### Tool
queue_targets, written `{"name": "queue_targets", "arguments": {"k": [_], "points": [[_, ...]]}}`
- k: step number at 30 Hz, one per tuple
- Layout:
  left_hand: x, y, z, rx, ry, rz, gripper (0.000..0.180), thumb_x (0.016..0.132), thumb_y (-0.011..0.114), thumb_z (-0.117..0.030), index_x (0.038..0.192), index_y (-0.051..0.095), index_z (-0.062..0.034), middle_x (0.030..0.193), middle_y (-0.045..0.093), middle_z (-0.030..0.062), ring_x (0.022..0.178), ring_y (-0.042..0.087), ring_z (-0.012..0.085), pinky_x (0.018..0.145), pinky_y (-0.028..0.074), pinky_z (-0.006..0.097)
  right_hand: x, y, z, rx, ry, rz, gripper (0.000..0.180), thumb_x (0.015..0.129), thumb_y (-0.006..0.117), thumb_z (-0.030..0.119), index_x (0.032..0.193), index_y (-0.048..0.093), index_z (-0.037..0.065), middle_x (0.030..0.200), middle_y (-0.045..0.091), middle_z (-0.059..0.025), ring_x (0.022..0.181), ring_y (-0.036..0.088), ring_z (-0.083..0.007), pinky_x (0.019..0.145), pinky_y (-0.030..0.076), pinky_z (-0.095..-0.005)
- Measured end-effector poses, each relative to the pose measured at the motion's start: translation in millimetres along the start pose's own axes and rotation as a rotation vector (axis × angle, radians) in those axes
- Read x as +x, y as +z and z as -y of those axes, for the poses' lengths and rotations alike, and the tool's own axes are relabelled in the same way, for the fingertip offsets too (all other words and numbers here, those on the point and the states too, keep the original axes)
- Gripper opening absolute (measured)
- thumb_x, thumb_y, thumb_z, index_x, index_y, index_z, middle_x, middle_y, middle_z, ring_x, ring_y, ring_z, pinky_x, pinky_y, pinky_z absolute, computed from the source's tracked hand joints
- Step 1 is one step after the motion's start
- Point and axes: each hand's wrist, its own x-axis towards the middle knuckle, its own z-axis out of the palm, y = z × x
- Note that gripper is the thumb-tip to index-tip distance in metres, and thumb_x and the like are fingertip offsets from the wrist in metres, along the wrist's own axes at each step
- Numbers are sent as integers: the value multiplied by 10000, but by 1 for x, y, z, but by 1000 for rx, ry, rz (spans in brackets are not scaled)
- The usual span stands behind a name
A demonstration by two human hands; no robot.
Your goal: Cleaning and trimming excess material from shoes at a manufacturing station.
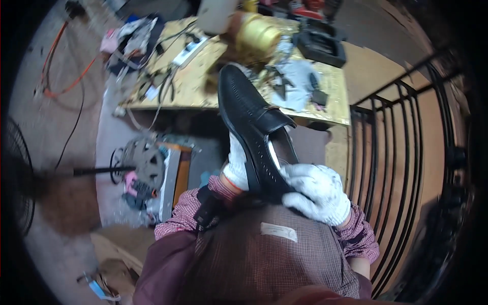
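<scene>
A black leather loafer (245,96) is held over my lap, its toe pointing away from me and its heel close to my body. My left hand (236,165), in a white knit glove, grips the loafer from its left side and underneath; most of those fingers are hidden behind the shoe. My right hand (317,194), gloved in stained white, is curled against the right side of the heel, with its fingertips at the shoe's opening. A pale lining shows inside. My brown checked apron (239,254) lies just behind the heel.
Ahead stands a worktable (338,96) with a yellow roll (259,35), a black tray (325,51), a white power strip (190,52) and pliers (168,89). A black metal rack (373,137) rises at my right. A fan (20,152) stands at the far left.
</scene>
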Motion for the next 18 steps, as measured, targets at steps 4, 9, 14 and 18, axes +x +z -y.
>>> {"name": "queue_targets", "arguments": {"k": [4, 9, 14, 18], "points": [[5, -73, 27, -37, 173, -232, 500, 1057, 376, -359, 1471, 371, -77, 1389, 513, 95, 1248, 497, 222, 1112, 373, 364, 22, 22, -14, -143, 105, -29, 551, 839, 733, 309, 1335, 594, 111, 1373, 569, -185, 896, 677, -304, 738, 525, -368], [54, -93, -32, -505, -64, -391, 722, 990, 310, -678, 1423, 500, -133, 1327, 605, 78, 1172, 604, 234, 1035, 492, 390, 6, 29, -31, -253, 305, -53, 508, 840, 743, 251, 1312, 613, 113, 1375, 569, -188, 1016, 659, -342, 852, 523, -393], [87, -103, -65, -391, 76, -436, 725, 988, 314, -680, 1443, 475, -139, 1339, 597, 80, 1173, 606, 239, 1021, 502, 382, -33, 32, -33, -238, 513, -80, 432, 867, 714, 211, 1275, 632, 94, 1345, 592, -192, 1150, 622, -361, 946, 506, -420], [98, -118, -82, -347, 119, -488, 724, 981, 335, -684, 1438, 478, -141, 1344, 591, 80, 1168, 607, 242, 1013, 506, 380, -57, 38, -41, -232, 629, -84, 396, 876, 699, 207, 1246, 647, 76, 1326, 601, -201, 1162, 619, -370, 963, 501, -426]]}}
